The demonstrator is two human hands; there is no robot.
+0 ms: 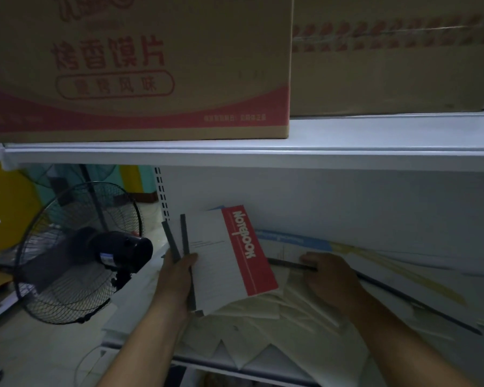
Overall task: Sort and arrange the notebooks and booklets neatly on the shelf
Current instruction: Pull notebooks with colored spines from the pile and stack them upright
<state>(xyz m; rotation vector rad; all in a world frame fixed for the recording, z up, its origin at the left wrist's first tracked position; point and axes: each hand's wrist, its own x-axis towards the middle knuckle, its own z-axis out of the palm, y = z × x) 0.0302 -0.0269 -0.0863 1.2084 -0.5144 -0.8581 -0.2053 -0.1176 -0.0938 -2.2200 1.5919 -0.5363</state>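
Fan [78,252] is seen at far left, off the shelf [347,208] and no part of the job. Next, a held stack [170,241] of dark-spined notebooks is propped tilted at the shelf's left end, with the red-banded notebook [229,261] in front. The stack is gripped by the left hand [176,277], fingers clamped round the spine edge and thumb laid across the front cover. Loose booklets [263,317] are spread flat and overlapping across the shelf below and to the right, unsorted. Further right, a dark-spined booklet [288,264] lying in that pile is taken by the right hand [327,275], fingers curled over its spine; how firmly it is held cannot be told. Cardboard boxes [140,68] are stacked on the board above.

Step is judged as gathering: items are picked from the pile one by one and added to the stack. Most of the sorting is judged undone. Next, the gripped booklet needs to be lifted clear of its neighbours, turned spine-left, and slid against the stack with edges squared.
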